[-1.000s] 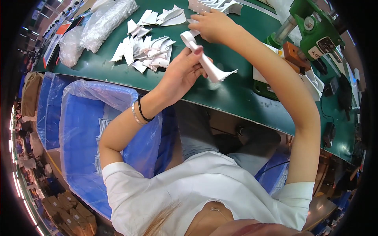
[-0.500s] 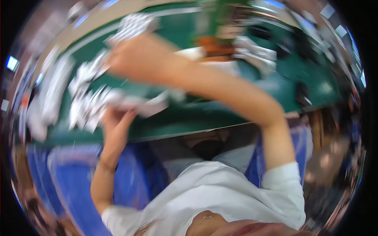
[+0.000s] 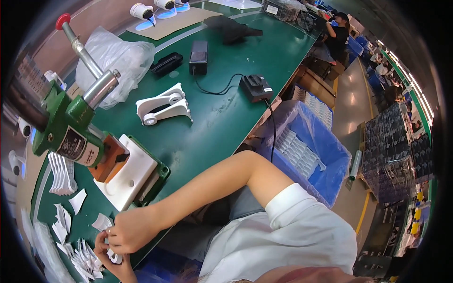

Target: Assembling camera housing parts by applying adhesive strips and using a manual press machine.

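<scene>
Fingers (image 3: 123,225) of the right hand (image 3: 130,230) were curled in tight, pinched down on a small white plastic piece (image 3: 113,257) right at the near edge of the green table (image 3: 222,113). The left hand (image 3: 111,257) sat just under it, fingers bent up around the same piece from below, so both hands were basically clamped on that one part, touching each other. Can't really make out the exact shape of the piece, it was mostly covered by the knuckles.

Just left of the fingers, and a bit below, there was a messy pile of white plastic clips (image 3: 85,259), plus a few loose ones (image 3: 78,200) a little further up. A neat stack of curved white parts (image 3: 61,174) was beyond those.

Directly above the fingers sat a white block fixture (image 3: 127,177) on a green base, and on top of it the big green hand press (image 3: 66,127) with its long metal lever and red knob (image 3: 62,20). Further out past the press: a white bracket (image 3: 163,107), a crumpled clear plastic bag (image 3: 113,59), and a black box with a cable (image 3: 255,87).

Off to the right of the fingers, well apart and below table level, was a blue-lined bin (image 3: 306,151) with rows of white parts in it.
</scene>
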`<state>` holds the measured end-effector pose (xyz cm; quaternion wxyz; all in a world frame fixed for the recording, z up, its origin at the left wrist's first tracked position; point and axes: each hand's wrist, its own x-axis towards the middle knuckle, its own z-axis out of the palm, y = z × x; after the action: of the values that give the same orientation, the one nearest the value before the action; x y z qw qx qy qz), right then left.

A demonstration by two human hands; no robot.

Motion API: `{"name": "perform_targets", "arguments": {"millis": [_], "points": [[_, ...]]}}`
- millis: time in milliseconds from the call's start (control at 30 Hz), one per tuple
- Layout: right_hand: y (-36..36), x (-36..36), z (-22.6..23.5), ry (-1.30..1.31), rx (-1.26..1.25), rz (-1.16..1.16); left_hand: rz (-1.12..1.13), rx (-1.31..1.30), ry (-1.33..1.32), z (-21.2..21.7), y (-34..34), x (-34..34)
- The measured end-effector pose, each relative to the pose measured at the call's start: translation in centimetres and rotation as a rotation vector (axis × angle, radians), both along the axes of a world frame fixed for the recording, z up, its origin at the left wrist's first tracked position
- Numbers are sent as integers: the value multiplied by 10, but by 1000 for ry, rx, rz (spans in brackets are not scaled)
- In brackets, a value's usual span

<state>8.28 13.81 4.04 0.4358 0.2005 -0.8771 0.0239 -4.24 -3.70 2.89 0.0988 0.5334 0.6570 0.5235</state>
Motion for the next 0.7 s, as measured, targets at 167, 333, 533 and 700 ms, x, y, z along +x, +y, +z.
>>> {"name": "perform_targets", "arguments": {"millis": [167,333,533,700], "points": [[-9,5,-8,29,-5,-22,56,-85,44,-6,-6,0],[0,4,-10,59,-86,-65,42,-182,55,8,-1,4],[-1,1,-9,84,-111,-41,90,-221,152,11,-2,-7],[-4,9,-8,59,-80,-35,131,-291,37,11,-1,-6]]}}
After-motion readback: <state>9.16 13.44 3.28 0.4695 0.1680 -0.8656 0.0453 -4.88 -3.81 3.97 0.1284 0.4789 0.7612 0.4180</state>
